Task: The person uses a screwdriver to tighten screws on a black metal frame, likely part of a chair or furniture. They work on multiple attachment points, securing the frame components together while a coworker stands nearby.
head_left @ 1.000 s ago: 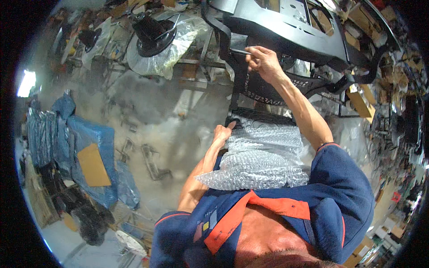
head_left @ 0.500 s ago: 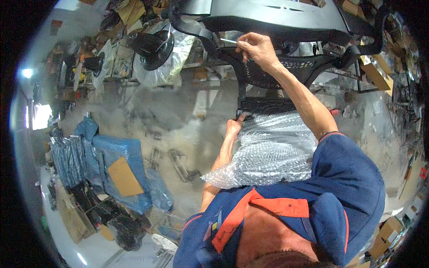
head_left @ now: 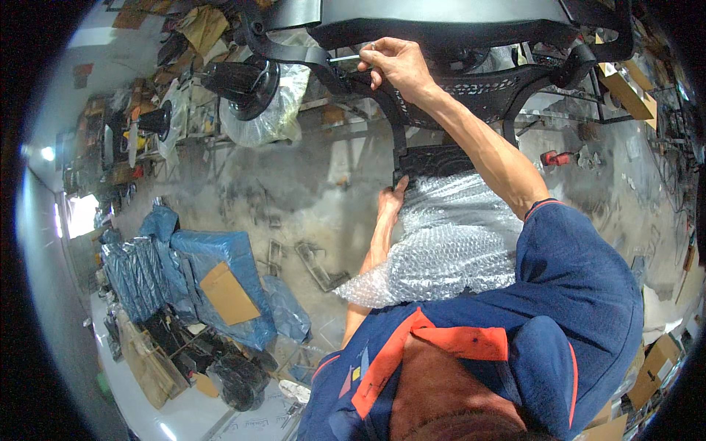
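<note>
My right hand (head_left: 397, 67) pinches a thin silvery rod (head_left: 343, 58). The rod's far end meets the curved black arm (head_left: 312, 55) of a large chair-like frame, near its joint. Below and to the left, my left hand (head_left: 391, 200) is closed at the edge of the black lower panel (head_left: 434, 163), thumb uppermost; part of its grip is hidden. Clear bubble wrap (head_left: 452, 242) covers the near part of that panel, up against my body. Between the arms stretches a perforated black backing (head_left: 471, 95).
A broad grey-and-black panel (head_left: 441, 18) spans the top. Black round-based parts (head_left: 246, 88) stand at the upper left beside clear plastic. Blue-wrapped packages (head_left: 220, 253) bear cardboard at the left. A red tool (head_left: 557, 158) lies on the floor at the right.
My right hand has moved left and slightly up, bringing the rod to the black arm. My left hand keeps its place on the panel edge. The view has shifted a little.
</note>
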Demonstrator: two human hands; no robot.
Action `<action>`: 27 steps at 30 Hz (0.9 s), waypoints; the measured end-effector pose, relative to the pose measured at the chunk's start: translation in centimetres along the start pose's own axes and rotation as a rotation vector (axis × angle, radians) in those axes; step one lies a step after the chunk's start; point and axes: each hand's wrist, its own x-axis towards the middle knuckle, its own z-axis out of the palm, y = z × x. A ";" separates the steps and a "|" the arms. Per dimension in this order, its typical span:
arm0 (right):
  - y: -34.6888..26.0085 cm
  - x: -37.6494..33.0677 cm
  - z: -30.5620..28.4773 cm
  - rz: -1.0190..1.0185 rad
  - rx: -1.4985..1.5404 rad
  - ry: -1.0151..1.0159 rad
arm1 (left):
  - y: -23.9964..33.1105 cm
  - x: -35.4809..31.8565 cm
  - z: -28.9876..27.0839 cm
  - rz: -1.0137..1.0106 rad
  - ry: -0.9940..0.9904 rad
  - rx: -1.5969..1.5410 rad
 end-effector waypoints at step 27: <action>-3.9 0.8 -1.4 0.220 -0.262 -0.304 | -1.8 1.8 0.7 0.004 0.005 -0.093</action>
